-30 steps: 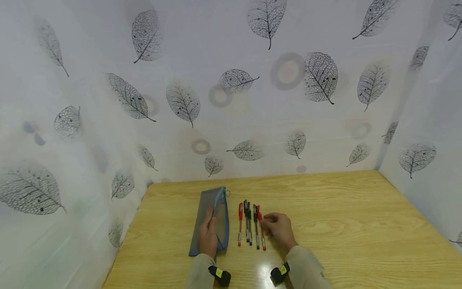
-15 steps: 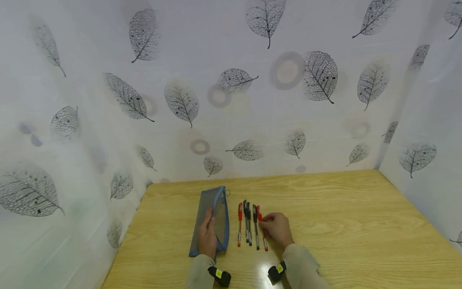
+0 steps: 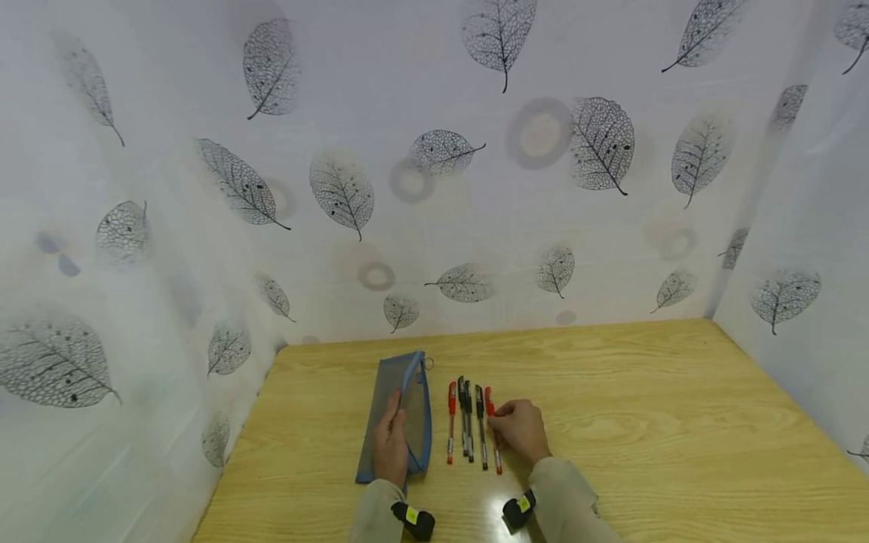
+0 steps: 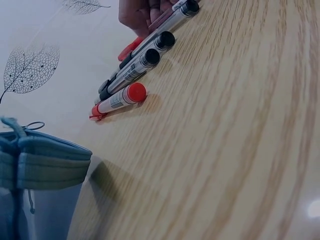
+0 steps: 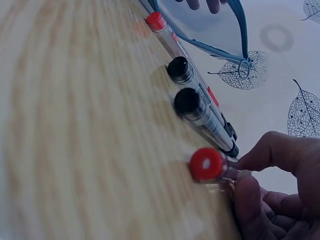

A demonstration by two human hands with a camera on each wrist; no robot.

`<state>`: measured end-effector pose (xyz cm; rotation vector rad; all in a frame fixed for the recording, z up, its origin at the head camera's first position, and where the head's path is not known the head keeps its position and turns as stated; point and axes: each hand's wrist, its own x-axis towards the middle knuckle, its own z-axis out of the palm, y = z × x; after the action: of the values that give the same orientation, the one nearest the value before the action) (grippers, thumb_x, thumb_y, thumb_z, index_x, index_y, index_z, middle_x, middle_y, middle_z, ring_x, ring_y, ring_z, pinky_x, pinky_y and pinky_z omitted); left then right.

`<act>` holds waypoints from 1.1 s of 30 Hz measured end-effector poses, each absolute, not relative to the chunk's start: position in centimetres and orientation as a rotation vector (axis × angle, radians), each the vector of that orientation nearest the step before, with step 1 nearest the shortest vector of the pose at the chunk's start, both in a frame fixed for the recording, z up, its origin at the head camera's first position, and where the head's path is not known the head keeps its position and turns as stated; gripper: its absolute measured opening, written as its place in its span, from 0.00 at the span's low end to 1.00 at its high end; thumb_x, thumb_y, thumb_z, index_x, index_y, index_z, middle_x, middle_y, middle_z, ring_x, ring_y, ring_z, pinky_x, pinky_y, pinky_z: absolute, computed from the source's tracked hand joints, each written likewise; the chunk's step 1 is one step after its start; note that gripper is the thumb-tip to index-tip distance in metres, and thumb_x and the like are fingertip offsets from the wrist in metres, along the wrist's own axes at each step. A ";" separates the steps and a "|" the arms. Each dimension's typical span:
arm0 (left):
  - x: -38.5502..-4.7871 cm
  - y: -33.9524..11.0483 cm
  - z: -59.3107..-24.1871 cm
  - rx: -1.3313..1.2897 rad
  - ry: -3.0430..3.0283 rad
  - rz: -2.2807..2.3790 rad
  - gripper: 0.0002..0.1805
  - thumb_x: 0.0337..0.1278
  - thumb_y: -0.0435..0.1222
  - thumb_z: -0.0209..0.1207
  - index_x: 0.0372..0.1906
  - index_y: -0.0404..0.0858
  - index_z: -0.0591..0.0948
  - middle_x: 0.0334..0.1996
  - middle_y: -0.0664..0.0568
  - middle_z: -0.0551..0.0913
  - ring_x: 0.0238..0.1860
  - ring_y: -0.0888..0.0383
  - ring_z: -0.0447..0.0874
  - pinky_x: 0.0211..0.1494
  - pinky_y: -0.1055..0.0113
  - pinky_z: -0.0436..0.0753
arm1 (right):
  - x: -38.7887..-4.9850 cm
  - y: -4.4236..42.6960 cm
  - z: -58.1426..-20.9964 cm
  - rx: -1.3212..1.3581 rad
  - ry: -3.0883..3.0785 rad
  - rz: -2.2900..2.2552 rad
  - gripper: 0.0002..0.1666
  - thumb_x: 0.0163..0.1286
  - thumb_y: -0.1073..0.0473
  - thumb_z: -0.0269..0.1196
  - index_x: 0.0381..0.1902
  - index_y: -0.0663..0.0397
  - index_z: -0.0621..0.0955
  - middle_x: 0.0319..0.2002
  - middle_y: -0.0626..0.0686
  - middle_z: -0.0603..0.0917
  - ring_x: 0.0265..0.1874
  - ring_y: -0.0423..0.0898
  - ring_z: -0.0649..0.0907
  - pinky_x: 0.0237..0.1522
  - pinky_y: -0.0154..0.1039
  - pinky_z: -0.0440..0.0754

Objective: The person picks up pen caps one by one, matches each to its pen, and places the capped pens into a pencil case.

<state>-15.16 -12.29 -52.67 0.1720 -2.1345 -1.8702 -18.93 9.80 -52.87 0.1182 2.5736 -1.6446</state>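
Observation:
My left hand (image 3: 390, 445) holds a blue-edged mesh zip pouch (image 3: 383, 407), which lies on the table with its mouth gaping to the right. Right of it several gel pens lie in a row, caps pointing away from me. Outermost on the right is a red pen (image 3: 490, 400), pinched between the thumb and fingertips of my right hand (image 3: 523, 430); its red end (image 5: 206, 164) shows large in the right wrist view. Beside it is a black pen (image 3: 480, 411). Farther left come two black pens close together (image 3: 467, 411) and another red pen (image 3: 451, 403).
All of this rests on a wood-grain table (image 3: 645, 422). A pale sheet with leaf prints (image 3: 475, 211) hangs behind it and along both sides. A small ring (image 3: 429, 363) hangs at the pouch's far corner.
My right hand has moved slightly left and taken the rightmost red pen between thumb and fingers. That pen has shifted slightly toward me and away from the black one. The left hand stays put.

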 end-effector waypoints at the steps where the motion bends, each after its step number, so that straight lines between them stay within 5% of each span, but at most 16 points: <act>1: -15.1 -12.3 -52.7 0.175 -2.136 -1.870 0.22 0.75 0.33 0.43 0.70 0.34 0.66 0.71 0.43 0.62 0.73 0.45 0.53 0.72 0.49 0.56 | -18.9 9.8 -52.9 0.118 2.572 -1.650 0.08 0.59 0.66 0.66 0.32 0.68 0.82 0.16 0.52 0.81 0.13 0.44 0.80 0.18 0.38 0.80; 17: -15.1 -12.4 -52.8 0.154 -2.130 -1.883 0.23 0.76 0.35 0.43 0.70 0.33 0.65 0.71 0.42 0.61 0.73 0.45 0.54 0.71 0.49 0.56 | -18.8 10.2 -52.9 0.133 2.344 -1.903 0.10 0.62 0.69 0.62 0.39 0.72 0.79 0.23 0.57 0.83 0.16 0.48 0.81 0.21 0.43 0.83; 33: -15.1 -12.2 -52.6 0.181 -2.114 -1.880 0.22 0.75 0.33 0.43 0.69 0.33 0.66 0.70 0.42 0.62 0.72 0.45 0.55 0.71 0.49 0.57 | -19.1 11.8 -53.1 0.002 2.023 -2.097 0.27 0.62 0.72 0.61 0.59 0.75 0.68 0.36 0.63 0.84 0.27 0.50 0.85 0.33 0.48 0.85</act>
<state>-15.13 -12.20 -52.64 0.1811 -2.1144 -1.8801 -19.09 11.84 -53.09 0.0025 2.0232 -2.0965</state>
